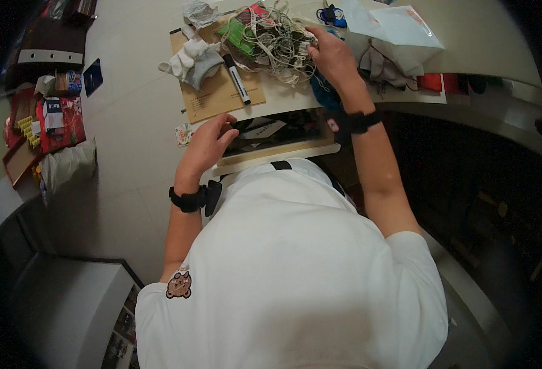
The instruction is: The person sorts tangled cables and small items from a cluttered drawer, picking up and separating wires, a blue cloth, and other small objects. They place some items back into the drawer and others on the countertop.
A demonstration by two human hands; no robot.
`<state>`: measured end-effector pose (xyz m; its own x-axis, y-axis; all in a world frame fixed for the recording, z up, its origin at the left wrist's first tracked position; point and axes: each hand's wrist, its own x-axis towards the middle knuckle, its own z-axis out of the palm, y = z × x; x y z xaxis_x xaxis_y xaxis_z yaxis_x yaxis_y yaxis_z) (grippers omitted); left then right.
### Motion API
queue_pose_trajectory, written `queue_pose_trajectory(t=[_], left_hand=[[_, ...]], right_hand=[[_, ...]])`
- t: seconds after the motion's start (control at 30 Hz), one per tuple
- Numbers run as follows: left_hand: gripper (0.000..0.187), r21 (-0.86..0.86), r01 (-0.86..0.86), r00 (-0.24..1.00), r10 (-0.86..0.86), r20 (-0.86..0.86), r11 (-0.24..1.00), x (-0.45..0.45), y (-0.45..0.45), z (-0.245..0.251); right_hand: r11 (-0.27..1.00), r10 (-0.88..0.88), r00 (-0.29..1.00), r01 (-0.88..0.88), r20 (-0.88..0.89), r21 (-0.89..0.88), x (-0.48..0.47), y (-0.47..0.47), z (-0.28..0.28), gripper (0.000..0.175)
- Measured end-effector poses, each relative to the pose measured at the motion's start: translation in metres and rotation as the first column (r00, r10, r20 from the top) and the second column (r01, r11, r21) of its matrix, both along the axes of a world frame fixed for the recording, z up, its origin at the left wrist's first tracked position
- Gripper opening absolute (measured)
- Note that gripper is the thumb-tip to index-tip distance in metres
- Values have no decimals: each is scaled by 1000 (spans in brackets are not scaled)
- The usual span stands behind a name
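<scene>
My right hand [333, 55] is at the right edge of a tangled heap of cords and cables [282, 46] on the white desk; whether its fingers grip a cord is not clear. A green packet [237, 37] lies in the heap's left part. My left hand [211, 140] is by the left side of a pulled-out drawer [280, 152], fingers apart and holding nothing visible. Beyond it a brown paper envelope [211, 104] carries a black-and-white marker pen [237, 80] and pale knitted gloves [192, 60]. In the drawer lies a white piece bearing writing [264, 130].
At the desk's upper right stand a white paper bag [395, 37] and a grey cloth pouch [377, 69]. Crumpled clear plastic [200, 14] lies at the upper left. Boxes and a red bag [74, 120] are stacked far left, beside a pale plastic bag [70, 163].
</scene>
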<state>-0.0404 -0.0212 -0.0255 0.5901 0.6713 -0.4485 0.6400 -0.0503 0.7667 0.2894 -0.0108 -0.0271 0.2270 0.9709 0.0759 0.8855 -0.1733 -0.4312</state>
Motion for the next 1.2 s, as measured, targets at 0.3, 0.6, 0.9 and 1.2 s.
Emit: queue_pose_trajectory(t=[0.3,0.6,0.9,1.2], left_hand=[[26,-65,-28,1000,27,-16,997,-12,-3,0],[27,-15,-33,992,34,118,999,-6,-4,3],[30,435,-169,934,3,356,884,69,34,3],[25,-400,-270,639,474,605,876,105,75,-22]], right_hand=[[920,-136,925,251,-356,302,13,-3,9,26],[977,-213,888,187,-407,-102,-8,-10,-4,33],[987,-153,10,50,-988,-153,10,-3,37,23],[992,-32,403,123,-915,20,-7,-7,59,35]])
